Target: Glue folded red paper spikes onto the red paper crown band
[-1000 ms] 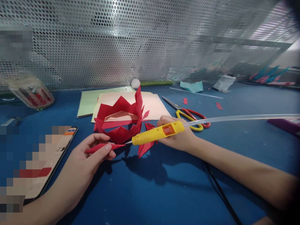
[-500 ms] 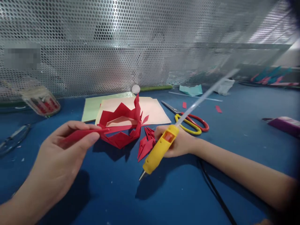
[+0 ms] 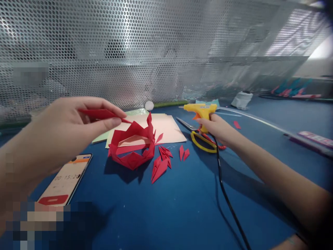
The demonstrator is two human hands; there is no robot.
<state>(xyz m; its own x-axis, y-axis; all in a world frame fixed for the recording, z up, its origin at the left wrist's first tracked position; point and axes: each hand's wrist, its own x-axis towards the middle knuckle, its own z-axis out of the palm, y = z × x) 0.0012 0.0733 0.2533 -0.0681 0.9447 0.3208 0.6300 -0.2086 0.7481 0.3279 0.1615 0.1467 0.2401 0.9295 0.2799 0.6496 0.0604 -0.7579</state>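
Note:
Between thumb and fingers, my left hand (image 3: pixel 85 121) pinches a folded red paper piece (image 3: pixel 100 114), raised above the table. Just to its right, a red folded-paper crown (image 3: pixel 132 159) stands on the blue table as a pointed ring. My right hand (image 3: pixel 214 126) grips a yellow glue gun (image 3: pixel 204 110) by its handle, nozzle pointing left, a long clear glue stick running out of its back. Several red folded paper pieces (image 3: pixel 159 168) lie right of the crown, with two small red paper petals (image 3: pixel 184 152) beyond them.
Scissors (image 3: pixel 204 143) with yellow and red handles lie under the glue gun. Pale paper sheets (image 3: pixel 171 128) are behind the crown. A phone showing a timer (image 3: pixel 65 182) lies below my left hand. The black cord (image 3: pixel 229 201) trails toward me; a perforated metal screen (image 3: pixel 145 52) stands behind.
My right hand has swung the glue gun up and to the right, turning its nozzle leftward and uncovering the red petals. My left hand has risen with its paper piece. The phone now shows.

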